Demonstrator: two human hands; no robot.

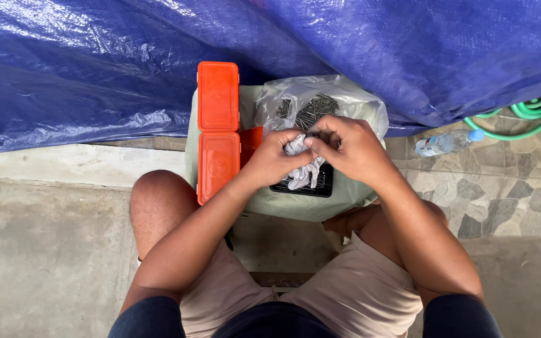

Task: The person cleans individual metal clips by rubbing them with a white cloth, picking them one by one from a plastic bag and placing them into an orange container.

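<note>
At the centre of the frame, my left hand (pixel 275 158) and right hand (pixel 345 147) both grip a crumpled pale grey cloth (pixel 303 170), fingers clamped, above a dark slotted tray (pixel 320 184). Just left lies an open orange plastic box (pixel 218 131), within reach; a clear plastic bag of nails (pixel 311 103) sits behind.

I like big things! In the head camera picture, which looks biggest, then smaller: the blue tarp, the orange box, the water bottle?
1. Blue tarp, by far the biggest; it fills the top.
2. Orange box, open, beside the left hand.
3. Water bottle, smallest, though it lies farther away, which shrinks it a little.
</note>
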